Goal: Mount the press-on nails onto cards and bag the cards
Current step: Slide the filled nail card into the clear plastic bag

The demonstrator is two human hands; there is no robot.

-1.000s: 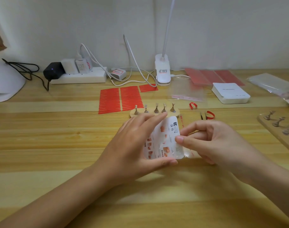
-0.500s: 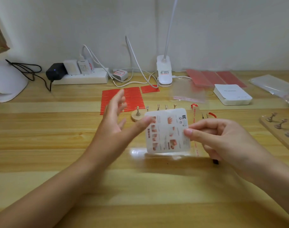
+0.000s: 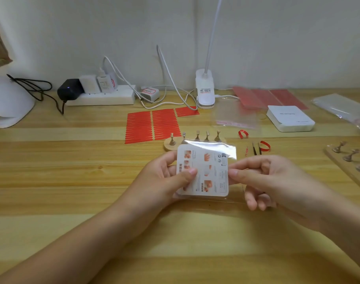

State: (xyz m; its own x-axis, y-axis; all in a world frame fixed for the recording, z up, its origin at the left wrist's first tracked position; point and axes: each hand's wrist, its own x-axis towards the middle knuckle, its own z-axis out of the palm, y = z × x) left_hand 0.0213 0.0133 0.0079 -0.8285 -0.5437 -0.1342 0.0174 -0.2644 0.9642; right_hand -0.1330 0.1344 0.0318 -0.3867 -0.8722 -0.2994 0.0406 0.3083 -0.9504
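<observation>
Just in front of the wooden nail stand (image 3: 170,144), a printed card (image 3: 203,171) inside its clear bag (image 3: 226,148) is pinched at either edge by the left hand (image 3: 164,177) and right hand (image 3: 263,179). Bagging seems under way; sealing the open flap is judged next.

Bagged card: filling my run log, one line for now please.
card in clear bag | left hand pinches | right hand pinches | above table

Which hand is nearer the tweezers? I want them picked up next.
Right. The right hand sits just below the tweezers; the left hand is farther, across the bagged card.
</observation>
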